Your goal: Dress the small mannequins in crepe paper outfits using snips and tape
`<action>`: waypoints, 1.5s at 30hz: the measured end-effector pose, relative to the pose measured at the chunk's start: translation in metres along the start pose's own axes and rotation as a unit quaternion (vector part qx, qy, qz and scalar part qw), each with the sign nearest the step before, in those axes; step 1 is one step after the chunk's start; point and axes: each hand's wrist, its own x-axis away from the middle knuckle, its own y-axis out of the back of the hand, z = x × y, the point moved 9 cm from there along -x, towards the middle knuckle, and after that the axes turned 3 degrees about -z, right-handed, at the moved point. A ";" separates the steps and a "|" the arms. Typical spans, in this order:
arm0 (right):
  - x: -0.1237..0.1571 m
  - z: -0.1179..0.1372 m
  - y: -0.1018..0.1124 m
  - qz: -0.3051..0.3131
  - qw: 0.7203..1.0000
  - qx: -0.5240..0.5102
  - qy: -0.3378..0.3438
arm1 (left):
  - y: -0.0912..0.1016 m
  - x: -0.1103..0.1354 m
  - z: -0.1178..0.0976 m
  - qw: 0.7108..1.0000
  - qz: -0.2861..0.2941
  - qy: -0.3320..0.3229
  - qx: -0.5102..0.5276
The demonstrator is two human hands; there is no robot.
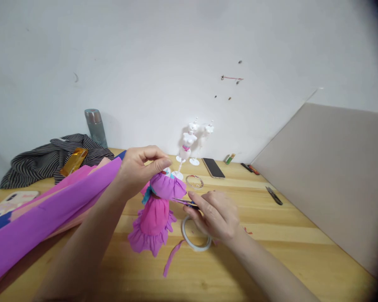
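Observation:
A small pink and purple crepe-paper dress [156,216], with a ruffled hem, a purple upper ruffle and a blue tie at the waist, stands upright in front of me. My left hand [141,167] pinches it at the top, where a bit of a white form shows. The fingertips there are partly hidden. In my right hand [217,214] are small scissors [190,204], their blades pointing left against the edge of the purple ruffle. Below the right hand lies a roll of white tape [201,248]. A narrow purple paper strip [171,260] rests beside the roll.
White mini dress forms [189,140] stand by the wall. A dark phone [213,167], a wire ring [194,181] and a cutter [274,196] lie to the right. Crepe-paper sheets [59,201], a patterned phone [14,203], striped cloth [34,161] and a bottle [96,128] occupy the left.

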 end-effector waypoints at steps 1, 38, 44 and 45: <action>0.000 0.000 0.000 -0.002 1.000 -0.001 -0.002 | 0.000 0.000 -0.001 1.000 0.001 0.001 0.001; -0.005 0.002 -0.004 -0.008 1.000 -0.013 0.013 | -0.004 0.001 -0.001 1.000 0.011 -0.002 0.004; -0.009 0.001 -0.002 -0.003 1.000 -0.014 0.022 | -0.003 0.001 0.002 1.000 0.013 0.003 0.002; -0.009 0.002 -0.002 -0.005 1.000 -0.013 0.024 | -0.003 0.001 0.003 1.000 0.012 0.003 0.001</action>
